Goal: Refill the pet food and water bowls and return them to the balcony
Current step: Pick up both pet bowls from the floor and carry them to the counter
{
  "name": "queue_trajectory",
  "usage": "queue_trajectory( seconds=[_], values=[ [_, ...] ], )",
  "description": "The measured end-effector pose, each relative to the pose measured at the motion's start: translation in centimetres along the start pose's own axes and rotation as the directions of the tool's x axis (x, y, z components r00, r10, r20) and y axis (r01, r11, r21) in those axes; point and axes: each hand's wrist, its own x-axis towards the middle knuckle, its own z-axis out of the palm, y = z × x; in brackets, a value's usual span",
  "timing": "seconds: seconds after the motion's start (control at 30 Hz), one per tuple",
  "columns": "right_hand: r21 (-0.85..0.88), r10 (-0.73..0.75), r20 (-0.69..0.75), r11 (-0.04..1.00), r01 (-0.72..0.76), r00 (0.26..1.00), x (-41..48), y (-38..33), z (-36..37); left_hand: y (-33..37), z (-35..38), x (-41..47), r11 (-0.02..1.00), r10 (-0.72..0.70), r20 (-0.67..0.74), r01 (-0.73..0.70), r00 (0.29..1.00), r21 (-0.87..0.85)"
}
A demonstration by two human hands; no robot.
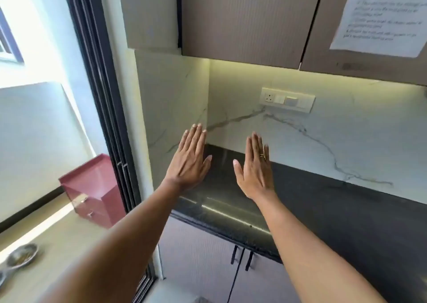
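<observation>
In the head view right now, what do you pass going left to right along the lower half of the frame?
Steel pet bowl on the balcony floor → maroon box → black sliding door frame → left hand → right hand, both open above the dark countertop.

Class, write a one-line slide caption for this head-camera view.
Both hands, left and right, spread empty over the dark countertop; steel bowls wait on the balcony floor.

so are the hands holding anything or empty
Empty. The left hand and right hand are both spread flat, fingers straight, above the dark countertop.
</observation>
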Motion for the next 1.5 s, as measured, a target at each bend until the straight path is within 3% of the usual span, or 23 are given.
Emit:
queue_trajectory(
  seconds=[0.23,0.47,0.73,0.87,1.17,1.5],
  values=[
    [0.132,-0.140,0.251,0.985,0.109,0.958,-5.5,-8.2,9.1,-7.8,2.2,-12.0,0.986,-0.168,0.192,0.164,0.967,0.040],
    [0.246,-0.360,0.434,0.929,0.276,0.826,-8.7,-20.9,16.6,-17.6,1.8,-26.3,0.933,-0.359,0.328,0.347,0.874,0.097],
    [0.420,-0.503,0.544,0.856,0.300,0.672,-9.9,-36.4,24.1,-27.8,-0.8,-40.5,0.788,-0.601,0.444,0.585,0.665,0.190],
    [0.478,-0.549,0.608,0.830,0.287,0.573,-9.3,-42.2,27.5,-31.5,-2.0,-44.1,0.676,-0.706,0.485,0.696,0.517,0.242],
    [0.569,-0.649,0.650,0.760,0.313,0.396,-4.5,-53.5,37.5,-41.8,-1.5,-47.5,0.416,-0.865,0.421,0.861,0.273,0.294],
    [0.652,-0.750,0.630,0.652,0.387,0.202,2.5,-66.3,44.7,-52.0,-2.5,-47.8,0.123,-0.949,0.315,0.936,0.014,0.331]
  ],
)
